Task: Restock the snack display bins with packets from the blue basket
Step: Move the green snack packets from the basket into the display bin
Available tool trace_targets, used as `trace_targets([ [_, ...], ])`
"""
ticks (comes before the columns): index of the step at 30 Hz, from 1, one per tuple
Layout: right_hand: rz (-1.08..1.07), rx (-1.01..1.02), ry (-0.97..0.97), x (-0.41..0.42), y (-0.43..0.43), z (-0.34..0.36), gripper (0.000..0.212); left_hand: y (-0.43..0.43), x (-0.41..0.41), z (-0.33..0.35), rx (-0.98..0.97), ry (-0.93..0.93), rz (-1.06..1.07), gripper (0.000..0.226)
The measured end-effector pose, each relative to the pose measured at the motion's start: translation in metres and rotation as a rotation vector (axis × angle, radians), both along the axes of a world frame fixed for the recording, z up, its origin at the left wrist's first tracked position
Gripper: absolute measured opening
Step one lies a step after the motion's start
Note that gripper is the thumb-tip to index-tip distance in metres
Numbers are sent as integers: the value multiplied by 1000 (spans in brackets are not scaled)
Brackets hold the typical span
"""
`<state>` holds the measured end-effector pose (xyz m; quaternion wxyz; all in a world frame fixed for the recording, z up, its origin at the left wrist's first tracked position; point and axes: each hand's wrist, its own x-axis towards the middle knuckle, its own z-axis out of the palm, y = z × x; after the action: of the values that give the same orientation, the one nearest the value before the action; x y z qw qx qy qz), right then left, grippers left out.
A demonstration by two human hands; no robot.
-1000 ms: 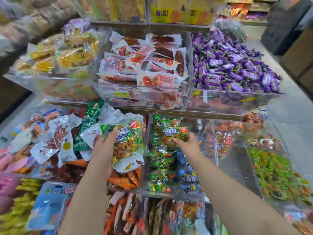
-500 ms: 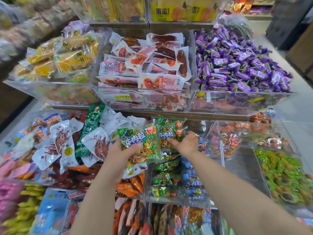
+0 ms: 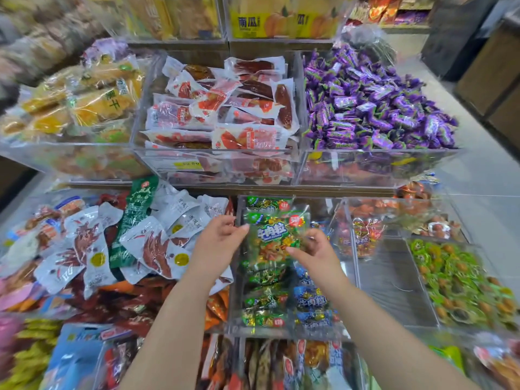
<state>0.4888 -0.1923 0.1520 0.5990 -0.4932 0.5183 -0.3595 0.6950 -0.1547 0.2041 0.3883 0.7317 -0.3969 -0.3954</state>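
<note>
Packet of green-wrapped sweets lies on top of the pile in the clear middle bin of the lower shelf. The left hand touches its left edge with loosely straight fingers. The right hand meets its right edge, thumb and forefinger apart. I cannot tell whether it pinches.

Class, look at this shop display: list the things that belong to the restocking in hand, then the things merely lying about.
Job in hand:
green packet
left hand, at its edge
right hand, pinching it
clear bin beneath

Lying about:
purple sweets
red sausage packets
white packets
yellow packets
</note>
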Motion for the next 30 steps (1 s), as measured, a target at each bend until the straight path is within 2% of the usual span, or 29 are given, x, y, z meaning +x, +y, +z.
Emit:
trace_targets([
  [2,-16,-28,126,-5,-8,-10,32,-6,6,-6,-2,-195,74,23],
  [5,22,-82,311,10,-17,-25,33,-12,8,-16,27,-440,-20,27],
  [7,42,-80,431,27,-20,-32,39,-13,4,-19,33,-565,-86,30],
  [8,37,-71,504,34,-22,-35,44,-14,2,-21,44,-688,-137,32],
  [9,21,-67,574,38,-24,-38,52,-15,-1,-24,56,-844,-199,34],
  [11,-8,-57,636,40,-25,-43,84,-14,-8,-30,100,-1121,-310,44],
  [13,-19,-47,524,43,-27,-43,117,-13,-14,-38,145,-1239,-349,65],
  [15,-28,-34,405,47,-29,-43,131,-13,-18,-46,177,-1274,-335,79],
  [17,-35,-53,392,52,-32,-48,132,-13,-18,-51,187,-1280,-318,83],
  [23,-152,-133,393,77,-47,-55,119,-8,-11,-53,132,-1220,-316,77],
  [27,-108,-108,407,71,-41,-62,138,-6,-9,-52,183,-1158,-323,73],
  [30,-65,-95,424,63,-40,-61,147,-3,-11,-52,201,-1128,-280,59],
])
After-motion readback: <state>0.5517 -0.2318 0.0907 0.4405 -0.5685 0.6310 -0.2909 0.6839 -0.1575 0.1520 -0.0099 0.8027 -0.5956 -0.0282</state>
